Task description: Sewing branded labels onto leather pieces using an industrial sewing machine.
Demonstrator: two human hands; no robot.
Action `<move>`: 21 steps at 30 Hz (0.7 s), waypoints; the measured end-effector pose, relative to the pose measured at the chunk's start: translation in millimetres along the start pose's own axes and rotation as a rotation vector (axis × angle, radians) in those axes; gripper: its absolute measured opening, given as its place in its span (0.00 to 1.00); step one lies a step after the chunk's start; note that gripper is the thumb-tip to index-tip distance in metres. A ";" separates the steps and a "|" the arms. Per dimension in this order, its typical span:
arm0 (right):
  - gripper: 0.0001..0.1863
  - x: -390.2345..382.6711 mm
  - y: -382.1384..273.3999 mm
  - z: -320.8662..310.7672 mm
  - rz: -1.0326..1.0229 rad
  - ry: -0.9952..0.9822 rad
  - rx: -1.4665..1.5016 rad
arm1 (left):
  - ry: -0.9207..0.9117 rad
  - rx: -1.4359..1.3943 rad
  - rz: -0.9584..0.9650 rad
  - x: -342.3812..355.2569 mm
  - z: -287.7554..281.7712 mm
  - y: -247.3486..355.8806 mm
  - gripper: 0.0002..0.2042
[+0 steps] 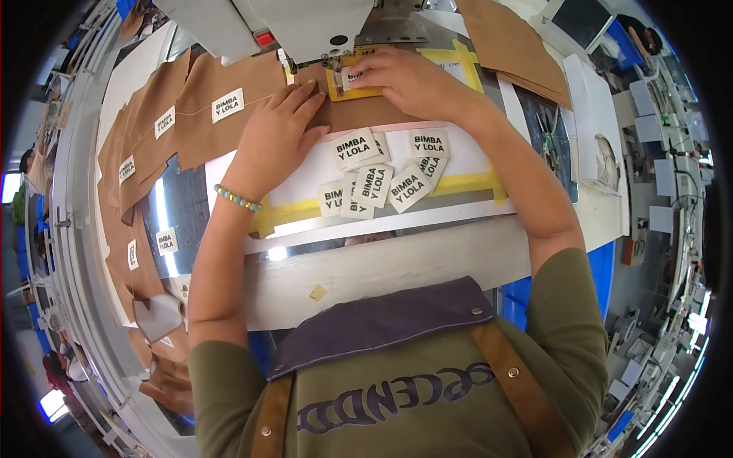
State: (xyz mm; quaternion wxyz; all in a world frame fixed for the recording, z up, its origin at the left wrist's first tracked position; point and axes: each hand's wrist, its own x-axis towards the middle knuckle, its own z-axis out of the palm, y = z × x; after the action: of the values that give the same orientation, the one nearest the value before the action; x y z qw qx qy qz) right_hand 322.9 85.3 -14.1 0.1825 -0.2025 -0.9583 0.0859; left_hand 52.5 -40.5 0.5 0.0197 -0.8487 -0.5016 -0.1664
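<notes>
My left hand (pixel 279 130) lies palm down, fingers stretched out, on the left part of a brown panel (pixel 359 116) under the sewing machine head (pixel 305 30). Over that panel sits a yellow rectangular frame (pixel 336 90) with a white printed label (pixel 348 79) inside it. The bent fingers of my right hand (pixel 408 82) close on this label, partly covering it and the frame; its thumb is hard to make out. Just in front of the panel, several loose white labels (pixel 372 185) overlap in a pile on a white sheet (pixel 298 195).
To the left, a chain of brown panels (pixel 198 91) with labels hangs over the table edge, a thread running between them. Brown panels (pixel 519 46) are stacked at the back right. Scissors (pixel 548 133) lie beside a white box (pixel 595 126). Yellow tape (pixel 263 221) edges the white sheet.
</notes>
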 end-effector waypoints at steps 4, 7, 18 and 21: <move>0.22 -5.0 -6.1 -2.1 0.039 0.025 0.006 | -0.026 -0.033 -0.016 -0.5 -10.4 2.5 0.24; 0.23 -11.5 -4.7 1.7 0.050 0.032 0.065 | 0.004 -0.079 -0.032 -7.2 -10.5 11.0 0.23; 0.21 2.3 12.7 1.5 0.026 0.017 -0.069 | 0.005 -0.131 -0.151 -22.7 -30.8 57.8 0.25; 0.20 9.4 9.7 -7.0 0.052 -0.028 -0.082 | -0.030 -0.146 -0.213 -38.3 -37.4 63.3 0.25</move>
State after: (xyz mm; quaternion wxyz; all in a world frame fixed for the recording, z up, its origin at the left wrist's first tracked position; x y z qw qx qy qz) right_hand 321.1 98.6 -7.1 0.1584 -0.2334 -0.9578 0.0543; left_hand 80.1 -111.8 32.6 -0.0673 -0.7923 -0.5757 -0.1908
